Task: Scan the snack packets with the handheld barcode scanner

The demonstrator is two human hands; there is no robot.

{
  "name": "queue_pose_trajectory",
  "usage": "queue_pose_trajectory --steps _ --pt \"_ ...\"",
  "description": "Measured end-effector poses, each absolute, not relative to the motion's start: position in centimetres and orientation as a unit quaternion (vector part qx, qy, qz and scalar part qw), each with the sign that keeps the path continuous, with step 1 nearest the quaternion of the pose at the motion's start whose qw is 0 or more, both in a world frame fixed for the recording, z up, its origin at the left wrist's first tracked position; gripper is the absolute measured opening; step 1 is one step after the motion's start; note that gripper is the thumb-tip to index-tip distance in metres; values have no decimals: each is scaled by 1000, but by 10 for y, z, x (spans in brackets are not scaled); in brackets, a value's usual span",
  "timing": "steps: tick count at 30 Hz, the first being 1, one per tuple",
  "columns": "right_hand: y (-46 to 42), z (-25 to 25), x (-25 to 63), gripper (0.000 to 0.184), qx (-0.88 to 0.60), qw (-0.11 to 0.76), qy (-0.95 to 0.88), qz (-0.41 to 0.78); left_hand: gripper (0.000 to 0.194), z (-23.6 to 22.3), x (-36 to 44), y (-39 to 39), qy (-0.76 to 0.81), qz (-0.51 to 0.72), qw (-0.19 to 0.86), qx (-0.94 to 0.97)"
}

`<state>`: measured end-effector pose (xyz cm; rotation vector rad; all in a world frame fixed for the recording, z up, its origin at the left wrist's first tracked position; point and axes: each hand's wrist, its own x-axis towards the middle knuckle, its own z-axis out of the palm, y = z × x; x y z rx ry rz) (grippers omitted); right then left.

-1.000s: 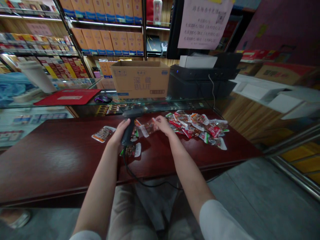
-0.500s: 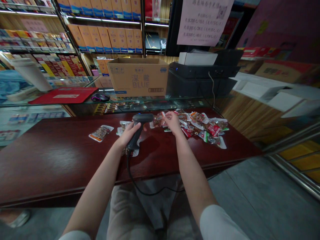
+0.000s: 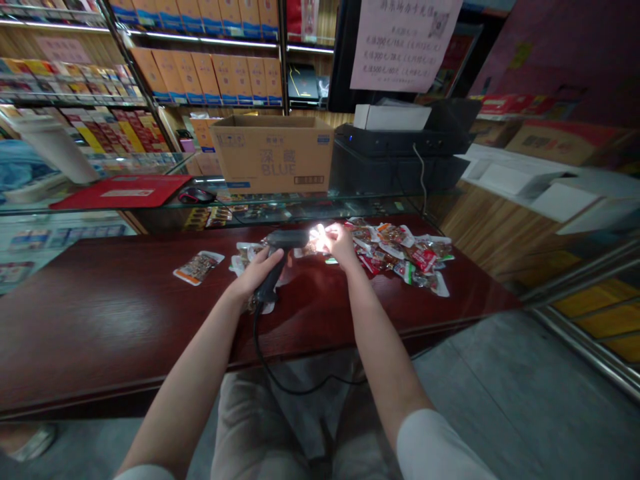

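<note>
My left hand (image 3: 256,275) grips a black corded handheld barcode scanner (image 3: 283,239) by its handle, with the head pointing right. My right hand (image 3: 340,244) pinches a clear snack packet (image 3: 311,245) by its edge, close to the scanner head. A bright glare lights that packet. Several more snack packets lie in a heap (image 3: 400,250) on the dark red wooden counter (image 3: 110,313) to the right. One packet (image 3: 197,267) lies alone at the left, and others (image 3: 243,260) lie partly hidden beneath my left hand and the scanner.
A black scanner cable (image 3: 263,350) hangs over the counter's near edge toward my lap. Beyond stands a glass case holding a cardboard box (image 3: 270,155), a computer mouse (image 3: 196,195) and a red mat (image 3: 120,191). A black machine (image 3: 400,157) stands to the right.
The scanner has swung from tilted to level, its head now nearer the packet. My hands have drawn closer together, and a bright glare has appeared on the packet.
</note>
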<state>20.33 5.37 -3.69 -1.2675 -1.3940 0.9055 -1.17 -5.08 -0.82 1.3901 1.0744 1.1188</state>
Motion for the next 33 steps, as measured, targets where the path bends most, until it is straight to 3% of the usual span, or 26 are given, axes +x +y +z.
queue_pose_trajectory --steps 8,10,13,15,22,26,33 --pt "48 -32 208 40 -509 542 -544 389 63 -13 -16 -43 464 491 503 539" --pt "43 -25 224 39 -511 567 -554 334 65 -12 -18 -42 462 497 509 530" --pt "42 -11 267 22 -544 575 -591 155 65 -11 -20 -42 458 505 514 520" --pt "46 -3 300 20 -596 548 -583 62 64 -11 -21 -41 452 514 516 515" --pt "49 -7 360 27 -716 357 -600 -11 53 -7 -30 -44 447 542 507 499" --pt "35 -17 361 29 -751 277 -594 -86 59 -3 -40 -44 447 554 502 491" --pt "22 -10 313 33 -689 395 -598 -109 59 -4 -57 -40 459 560 501 474"
